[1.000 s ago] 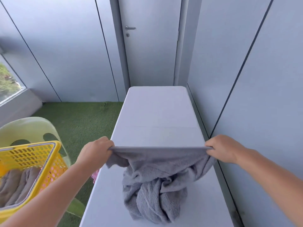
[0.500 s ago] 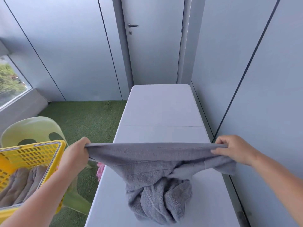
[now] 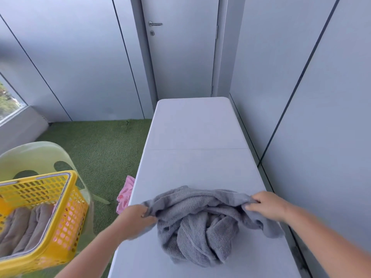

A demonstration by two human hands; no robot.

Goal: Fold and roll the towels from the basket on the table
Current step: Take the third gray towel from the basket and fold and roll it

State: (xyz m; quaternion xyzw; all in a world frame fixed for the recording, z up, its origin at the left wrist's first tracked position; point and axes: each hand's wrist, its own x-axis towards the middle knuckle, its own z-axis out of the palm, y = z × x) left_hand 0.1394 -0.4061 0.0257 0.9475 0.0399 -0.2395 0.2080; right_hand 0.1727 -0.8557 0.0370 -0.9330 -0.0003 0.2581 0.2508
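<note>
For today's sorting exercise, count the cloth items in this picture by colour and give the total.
Grey towel bunched on the table, gripped by the left hand and right hand: 1
Brownish-grey towels in the yellow basket: at least 2; the frame cuts them off
Pink cloth on the grass: 1
Total: at least 4

A grey terry towel (image 3: 197, 223) lies crumpled in a loose heap at the near end of the white bench (image 3: 197, 137), while more grey towels (image 3: 22, 227) lie in the yellow basket (image 3: 66, 207) to the bench's left.
</note>
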